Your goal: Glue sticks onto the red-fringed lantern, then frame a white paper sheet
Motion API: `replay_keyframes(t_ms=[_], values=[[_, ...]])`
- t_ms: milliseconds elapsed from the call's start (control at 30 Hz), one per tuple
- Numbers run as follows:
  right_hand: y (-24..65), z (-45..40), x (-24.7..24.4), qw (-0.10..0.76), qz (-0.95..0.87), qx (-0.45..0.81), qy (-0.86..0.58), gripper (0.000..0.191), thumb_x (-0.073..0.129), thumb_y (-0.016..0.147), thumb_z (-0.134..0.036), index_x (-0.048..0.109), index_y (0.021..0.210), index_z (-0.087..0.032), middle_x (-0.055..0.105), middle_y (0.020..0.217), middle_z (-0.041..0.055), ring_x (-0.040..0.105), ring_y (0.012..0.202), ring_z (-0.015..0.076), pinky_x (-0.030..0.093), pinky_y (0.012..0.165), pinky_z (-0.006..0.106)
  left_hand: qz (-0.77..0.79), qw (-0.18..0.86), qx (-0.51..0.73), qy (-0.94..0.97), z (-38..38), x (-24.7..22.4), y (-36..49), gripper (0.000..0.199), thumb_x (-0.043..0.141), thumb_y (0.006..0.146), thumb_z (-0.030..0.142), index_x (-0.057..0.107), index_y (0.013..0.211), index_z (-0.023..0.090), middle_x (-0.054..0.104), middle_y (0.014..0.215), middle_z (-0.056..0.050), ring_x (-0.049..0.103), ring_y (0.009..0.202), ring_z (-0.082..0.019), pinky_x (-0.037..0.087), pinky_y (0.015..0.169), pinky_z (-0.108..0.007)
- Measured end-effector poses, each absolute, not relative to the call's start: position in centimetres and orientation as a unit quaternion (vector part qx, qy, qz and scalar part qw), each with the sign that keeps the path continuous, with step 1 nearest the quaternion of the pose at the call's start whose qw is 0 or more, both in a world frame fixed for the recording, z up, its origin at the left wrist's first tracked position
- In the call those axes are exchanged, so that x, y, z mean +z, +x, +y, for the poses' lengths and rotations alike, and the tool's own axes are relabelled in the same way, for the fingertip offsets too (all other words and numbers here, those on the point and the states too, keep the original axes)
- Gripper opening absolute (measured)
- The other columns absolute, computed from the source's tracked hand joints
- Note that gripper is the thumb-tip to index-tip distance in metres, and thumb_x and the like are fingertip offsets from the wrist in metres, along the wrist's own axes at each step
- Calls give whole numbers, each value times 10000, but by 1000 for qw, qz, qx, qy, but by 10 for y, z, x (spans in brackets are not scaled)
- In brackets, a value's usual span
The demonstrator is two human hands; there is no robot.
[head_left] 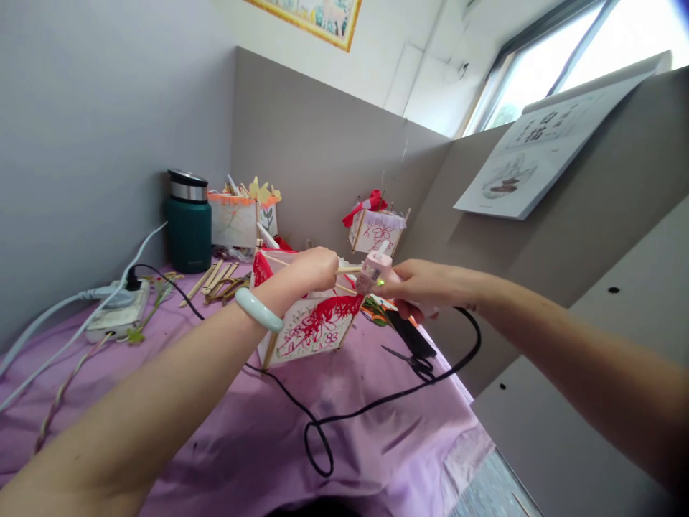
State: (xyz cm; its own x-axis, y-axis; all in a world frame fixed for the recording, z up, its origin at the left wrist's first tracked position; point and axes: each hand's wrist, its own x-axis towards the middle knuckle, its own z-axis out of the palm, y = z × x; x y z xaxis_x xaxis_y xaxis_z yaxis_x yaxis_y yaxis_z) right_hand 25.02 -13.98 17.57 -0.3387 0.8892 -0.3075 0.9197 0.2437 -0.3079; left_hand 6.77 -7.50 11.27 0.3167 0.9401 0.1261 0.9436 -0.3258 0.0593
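My right hand point(420, 283) is wrapped round a pink hot glue gun point(373, 271) with a small green light and a black cord. My left hand point(319, 268), closed, grips a thin wooden stick point(349, 270) whose right end reaches the glue gun. Below both hands stands a box-shaped lantern point(312, 334) with wooden edges, white sides, red drawn flowers and red trim. My left wrist and hand cover part of its top. The fingertips of my left hand are hidden from view.
Scissors point(417, 365) and a black strip point(412, 332) lie at right. The black cord point(371, 411) loops across the purple cloth point(226, 438). Wooden sticks point(207, 283), a power strip point(119, 316) and a green bottle point(189, 222) are at left. Another lantern point(380, 233) hangs behind.
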Motion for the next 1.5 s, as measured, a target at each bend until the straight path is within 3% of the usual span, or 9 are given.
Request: replay_keyframes(t_ms=[267,467,800,1167,1500], values=[[235,-130,192,109,785,-214,571,402,597,736,-579,562,767,-179,627,676,53,580,520,136,405,370,193,-592,-33,-72,-802,-79,119,66,376,625,705,320,697,1026,136,696,822,-122,637,761,-215,447,682,-261],[233,-123,192,121,791,-214,560,431,573,746,-603,571,747,-172,617,668,64,581,524,149,413,368,213,-588,-48,-77,-803,-80,120,64,362,616,719,309,701,1020,127,695,827,-129,638,747,-222,446,675,-278],[238,-116,189,121,787,-216,565,452,573,739,-622,585,789,-173,621,680,65,601,543,163,424,372,221,-588,-33,-77,-804,-77,118,66,355,611,712,306,704,1014,144,701,813,-117,633,770,-205,438,671,-248],[239,-122,197,140,786,-166,579,364,559,776,-519,566,752,-157,595,638,49,562,508,126,432,395,204,-580,-15,-82,-810,-76,116,66,321,568,710,267,704,966,130,689,828,-141,623,680,-219,427,582,-281],[239,-130,195,94,788,-205,573,385,584,767,-557,565,766,-172,597,650,40,542,489,108,408,378,186,-582,-24,-75,-809,-79,119,66,326,575,700,280,707,952,122,689,787,-133,608,629,-196,408,544,-265]])
